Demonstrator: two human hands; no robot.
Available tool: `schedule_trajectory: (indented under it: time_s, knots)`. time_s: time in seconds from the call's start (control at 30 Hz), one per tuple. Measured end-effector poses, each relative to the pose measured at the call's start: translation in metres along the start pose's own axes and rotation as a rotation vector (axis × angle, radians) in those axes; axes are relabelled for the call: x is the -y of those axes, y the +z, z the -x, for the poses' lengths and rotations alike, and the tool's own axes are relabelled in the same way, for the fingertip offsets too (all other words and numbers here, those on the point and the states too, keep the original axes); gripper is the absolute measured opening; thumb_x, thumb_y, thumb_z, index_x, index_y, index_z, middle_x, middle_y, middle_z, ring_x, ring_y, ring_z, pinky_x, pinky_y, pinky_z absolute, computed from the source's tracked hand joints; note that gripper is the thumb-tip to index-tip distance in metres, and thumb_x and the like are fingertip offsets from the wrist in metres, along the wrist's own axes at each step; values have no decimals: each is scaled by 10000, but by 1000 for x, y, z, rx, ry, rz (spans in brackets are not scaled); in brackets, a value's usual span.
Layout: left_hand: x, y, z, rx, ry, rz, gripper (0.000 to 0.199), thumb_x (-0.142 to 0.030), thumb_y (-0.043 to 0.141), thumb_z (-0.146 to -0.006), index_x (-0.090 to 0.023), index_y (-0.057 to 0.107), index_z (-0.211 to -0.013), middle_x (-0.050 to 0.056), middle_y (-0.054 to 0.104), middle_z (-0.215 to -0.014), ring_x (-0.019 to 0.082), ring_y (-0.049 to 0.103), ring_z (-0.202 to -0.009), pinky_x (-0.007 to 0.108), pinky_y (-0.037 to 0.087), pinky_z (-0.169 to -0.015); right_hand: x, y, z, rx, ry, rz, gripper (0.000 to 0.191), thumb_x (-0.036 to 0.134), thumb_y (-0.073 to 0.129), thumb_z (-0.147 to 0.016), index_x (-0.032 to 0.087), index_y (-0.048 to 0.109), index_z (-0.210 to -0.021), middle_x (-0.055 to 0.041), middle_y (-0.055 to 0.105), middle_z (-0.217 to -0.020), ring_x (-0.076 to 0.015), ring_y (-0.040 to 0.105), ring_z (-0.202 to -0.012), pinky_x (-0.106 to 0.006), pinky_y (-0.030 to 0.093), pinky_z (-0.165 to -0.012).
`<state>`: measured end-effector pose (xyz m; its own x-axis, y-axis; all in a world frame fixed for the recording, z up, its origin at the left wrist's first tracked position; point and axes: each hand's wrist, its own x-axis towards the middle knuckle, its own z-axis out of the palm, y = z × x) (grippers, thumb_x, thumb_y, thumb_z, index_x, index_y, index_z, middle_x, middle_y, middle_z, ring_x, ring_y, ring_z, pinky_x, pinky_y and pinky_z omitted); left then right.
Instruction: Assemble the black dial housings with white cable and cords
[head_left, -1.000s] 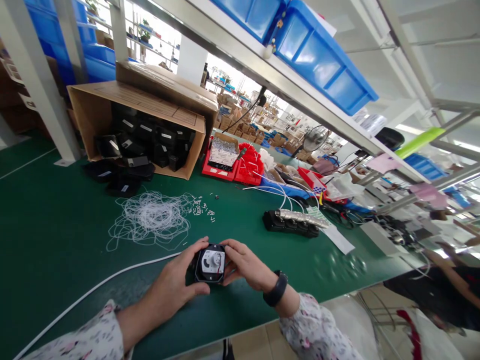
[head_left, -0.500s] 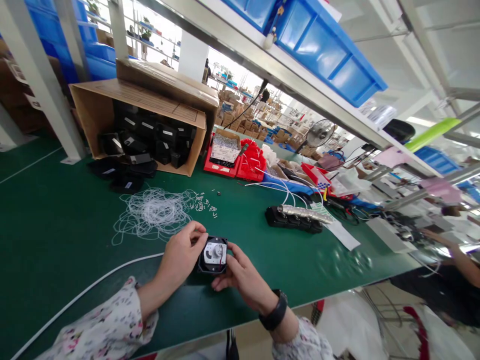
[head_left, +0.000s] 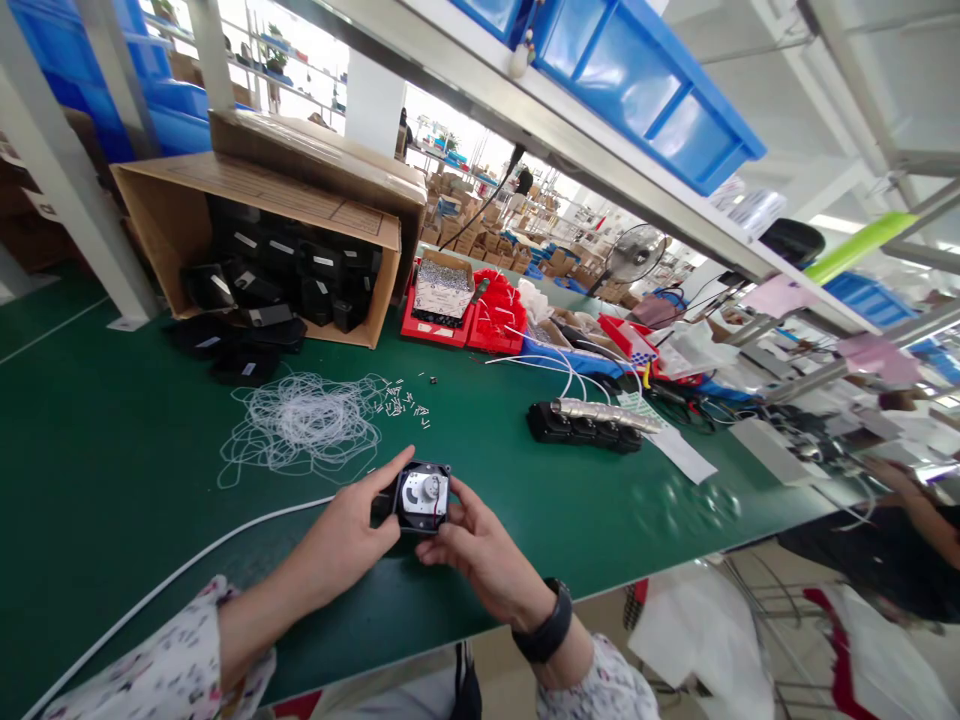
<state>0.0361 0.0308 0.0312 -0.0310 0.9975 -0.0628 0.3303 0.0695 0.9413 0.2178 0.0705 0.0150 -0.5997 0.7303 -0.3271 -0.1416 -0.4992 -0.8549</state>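
A small open black housing [head_left: 422, 521] with a white and silver mechanism [head_left: 424, 492] inside is held between both hands above the green table. My left hand [head_left: 351, 528] grips its left side, thumb at the lower edge and index finger stretched along the top. A dark part shows between that thumb and finger. Around the right edge curl the fingers of my right hand [head_left: 480, 548], the thumb near the lower corner. A thin red wire lies at the mechanism's right side. The white cable [head_left: 202, 553] runs from the lower left up behind my left hand.
A tangle of thin white strands [head_left: 307, 425] and several small pins [head_left: 401, 402] lie beyond my hands. Behind stands a cardboard box [head_left: 161, 180] of black housings. A row of black units [head_left: 585, 430] sits right, near red bins [head_left: 439, 333]. A co-worker's arm [head_left: 911, 500] shows far right.
My left hand has shifted from pinching at the housing's upper left corner to gripping its left side, index finger extended and thumb lower. The housing moved slightly up with the view.
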Motion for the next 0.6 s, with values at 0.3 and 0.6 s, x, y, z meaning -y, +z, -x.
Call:
schedule_trajectory:
  time_s: [0.3,0.6]
  knots:
    - [2,11,1,-69,54,-37,765,-251,439,-668,-103,320,-1410,101,403,-1410,250,390,-1288,449,261,-1129,0,-1,0,-23,-25,68,714,237,720,-710,169,348,-1316,-27,628,-865,-110,597,-639,-224,448,-596]
    - [14,15,-2,-65,100,108,732,-151,479,-689,-120,300,-1398,123,387,-1412,247,366,-1301,443,266,-1133,-9,5,-7,-111,37,-23,799,259,798,-620,241,383,-1302,-27,609,-947,-123,565,-651,-303,503,-669]
